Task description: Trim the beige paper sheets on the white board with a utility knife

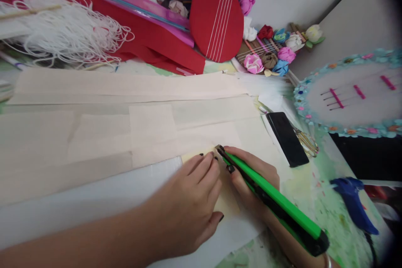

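My right hand [256, 176] grips a green and black utility knife [276, 194]. Its metal tip meets the pale paper near my left fingertips, and its thick end slants toward me at the lower right. My left hand [196, 201] lies flat with fingers stretched out, pressing on a cream strip [230, 197] and the white sheet [125, 192] beneath it. Beyond both hands stretch several overlapping cream paper pieces [153, 134]. A long cream strip [125, 86] lies farther back. How far the blade is out, I cannot tell.
A black phone [287, 139] and gold-handled scissors [307, 144] lie right of my hands, with a blue glue gun [354, 201] nearer. Behind are tangled white string [72, 29], red sheets [150, 50], a red guitar-shaped cutout [216, 21], paper flowers [266, 58] and a flower-edged oval [351, 92].
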The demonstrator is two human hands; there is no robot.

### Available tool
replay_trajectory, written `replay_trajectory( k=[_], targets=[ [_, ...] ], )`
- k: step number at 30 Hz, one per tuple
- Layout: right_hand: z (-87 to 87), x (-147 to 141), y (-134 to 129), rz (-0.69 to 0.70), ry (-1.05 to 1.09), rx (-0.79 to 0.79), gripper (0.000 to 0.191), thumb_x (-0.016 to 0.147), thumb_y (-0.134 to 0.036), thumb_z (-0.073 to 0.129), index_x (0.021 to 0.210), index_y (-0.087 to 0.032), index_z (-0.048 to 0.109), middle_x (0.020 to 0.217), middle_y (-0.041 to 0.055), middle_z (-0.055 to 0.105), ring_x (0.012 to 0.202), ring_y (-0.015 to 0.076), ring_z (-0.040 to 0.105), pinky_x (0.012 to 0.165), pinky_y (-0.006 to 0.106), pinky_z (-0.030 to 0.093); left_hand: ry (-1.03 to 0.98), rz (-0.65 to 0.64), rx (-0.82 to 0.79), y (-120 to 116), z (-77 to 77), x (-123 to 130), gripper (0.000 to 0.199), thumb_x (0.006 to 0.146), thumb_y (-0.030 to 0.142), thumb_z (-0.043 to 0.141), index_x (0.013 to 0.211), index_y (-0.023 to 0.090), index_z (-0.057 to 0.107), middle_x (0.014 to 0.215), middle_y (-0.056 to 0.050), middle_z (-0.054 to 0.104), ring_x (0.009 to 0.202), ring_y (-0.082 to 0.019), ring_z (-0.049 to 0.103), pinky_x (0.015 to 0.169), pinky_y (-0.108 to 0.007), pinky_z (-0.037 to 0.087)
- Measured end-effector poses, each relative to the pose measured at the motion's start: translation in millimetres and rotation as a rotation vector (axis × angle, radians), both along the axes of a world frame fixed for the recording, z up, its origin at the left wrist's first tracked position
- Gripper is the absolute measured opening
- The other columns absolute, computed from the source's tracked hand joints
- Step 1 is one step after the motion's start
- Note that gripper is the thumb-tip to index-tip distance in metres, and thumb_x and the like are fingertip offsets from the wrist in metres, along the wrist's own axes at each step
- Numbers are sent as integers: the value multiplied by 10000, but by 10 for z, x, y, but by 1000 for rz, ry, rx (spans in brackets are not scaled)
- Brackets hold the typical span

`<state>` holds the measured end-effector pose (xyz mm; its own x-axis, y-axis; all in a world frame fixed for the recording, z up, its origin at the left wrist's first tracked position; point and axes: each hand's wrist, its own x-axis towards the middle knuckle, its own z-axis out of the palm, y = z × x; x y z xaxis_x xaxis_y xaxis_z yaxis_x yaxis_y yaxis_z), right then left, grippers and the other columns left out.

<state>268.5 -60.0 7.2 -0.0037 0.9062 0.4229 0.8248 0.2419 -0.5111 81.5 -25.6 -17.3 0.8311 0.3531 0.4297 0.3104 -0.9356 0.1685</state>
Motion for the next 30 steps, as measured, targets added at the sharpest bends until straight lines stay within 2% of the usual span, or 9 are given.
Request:
replay_trajectory(
  k=[6,11,17,30],
  targets=[
    [-5,8,9,-7,13,10,347,767,-97,538,1069,-180,687,1000,40,769,878,148,741,819,211,588,-16,2,-5,3,-7,2,490,918,437,498,1099,7,648,1236,-262,608,1244,-409,508,1084,-494,346],
    [-15,43,-11,46,-6,-9,368,784,-104,522,1113,-184,666,1019,46,763,896,162,738,791,234,600,-10,3,-13,-5,-5,-9,476,919,443,498,1072,20,654,1226,-257,612,1245,-411,504,1083,-494,342],
    [-4,4,-39,-11,-66,-37,377,775,-109,527,1105,-215,675,989,38,769,836,179,745,746,273,614,0,-2,-6,16,7,7,490,926,436,484,1109,11,645,1220,-248,618,1246,-406,501,1081,-496,345],
    [-3,46,-20,25,-58,-35,367,774,-113,508,1091,-194,675,985,43,771,861,177,747,752,258,611,-10,-3,-18,11,15,3,484,921,432,496,1095,8,651,1231,-259,613,1244,-410,506,1075,-493,344]
  ],
)
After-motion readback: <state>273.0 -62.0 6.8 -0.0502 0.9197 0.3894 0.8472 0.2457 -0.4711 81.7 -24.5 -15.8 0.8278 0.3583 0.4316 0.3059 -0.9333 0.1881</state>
